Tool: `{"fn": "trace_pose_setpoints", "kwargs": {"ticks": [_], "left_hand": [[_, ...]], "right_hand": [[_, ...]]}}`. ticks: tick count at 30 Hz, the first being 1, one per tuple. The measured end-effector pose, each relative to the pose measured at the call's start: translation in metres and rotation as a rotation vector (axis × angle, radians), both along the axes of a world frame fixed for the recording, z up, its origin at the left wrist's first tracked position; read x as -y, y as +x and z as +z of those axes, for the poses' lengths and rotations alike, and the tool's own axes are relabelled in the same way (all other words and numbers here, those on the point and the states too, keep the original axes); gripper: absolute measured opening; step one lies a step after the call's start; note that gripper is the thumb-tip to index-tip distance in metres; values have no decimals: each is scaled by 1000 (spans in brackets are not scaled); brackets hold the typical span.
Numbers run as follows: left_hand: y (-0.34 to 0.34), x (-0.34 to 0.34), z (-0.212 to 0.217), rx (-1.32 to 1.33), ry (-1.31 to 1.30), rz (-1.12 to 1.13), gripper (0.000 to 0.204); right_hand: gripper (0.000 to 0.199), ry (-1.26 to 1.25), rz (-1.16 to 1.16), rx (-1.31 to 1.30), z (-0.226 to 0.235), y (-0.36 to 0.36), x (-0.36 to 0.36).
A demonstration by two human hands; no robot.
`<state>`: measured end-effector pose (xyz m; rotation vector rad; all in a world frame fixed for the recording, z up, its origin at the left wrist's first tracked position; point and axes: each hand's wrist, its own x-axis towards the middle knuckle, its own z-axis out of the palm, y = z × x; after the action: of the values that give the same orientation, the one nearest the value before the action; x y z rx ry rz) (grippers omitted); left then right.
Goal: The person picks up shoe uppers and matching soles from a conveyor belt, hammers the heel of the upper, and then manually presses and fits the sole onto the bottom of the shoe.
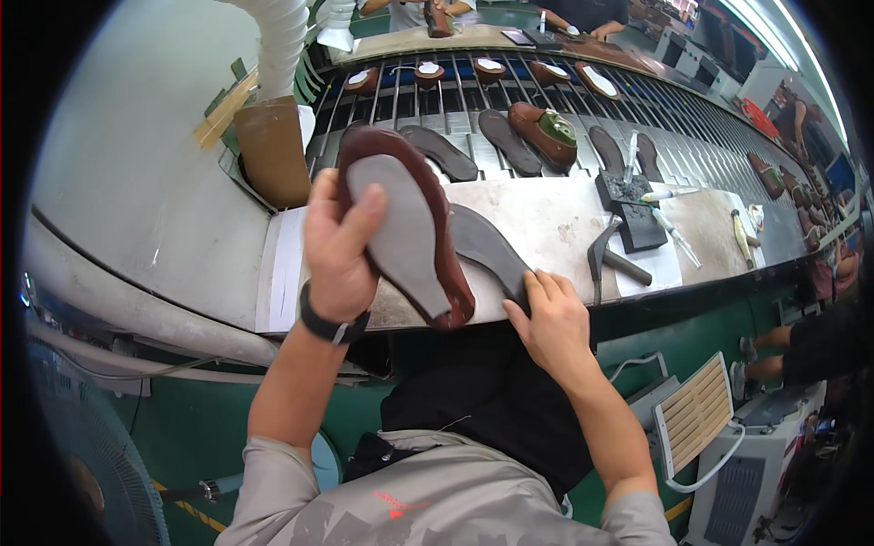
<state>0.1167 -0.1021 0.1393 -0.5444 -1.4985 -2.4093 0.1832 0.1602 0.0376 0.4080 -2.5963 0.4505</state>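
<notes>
My left hand is closed around a reddish-brown shoe, held up with its grey underside facing me and the thumb pressed on that surface. Beside it, a loose dark grey shoe sole rests on the pale worktop, partly hidden behind the shoe. Its near end is pinched between the thumb and fingers of my right hand. To the right of that hand lies a hammer with a dark head and handle.
Behind the worktop, a rack of metal rollers carries several soles and brown shoes. A black block holds syringe-like tubes near the hammer. A white hose hangs at upper left. A fan stands lower left; other people are nearby.
</notes>
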Motion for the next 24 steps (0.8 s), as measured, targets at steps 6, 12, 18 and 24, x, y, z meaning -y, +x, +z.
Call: {"fn": "trace_pose_setpoints", "kwargs": {"ticks": [6,12,18,24], "left_hand": [[-20,11,-35,60,-56,141,27],[-29,-7,-33,90,107,146,27],[-26,-27,-28,84,90,3,43],[-42,-8,-5,-39,-184,-262,39]], "right_hand": [[34,-1038,-172,497,-6,79,-38],[44,-1737,-18,670,-80,65,-32],[25,-1514,35,690,-71,53,-27],[24,-1466,205,361,28,83,-20]]}}
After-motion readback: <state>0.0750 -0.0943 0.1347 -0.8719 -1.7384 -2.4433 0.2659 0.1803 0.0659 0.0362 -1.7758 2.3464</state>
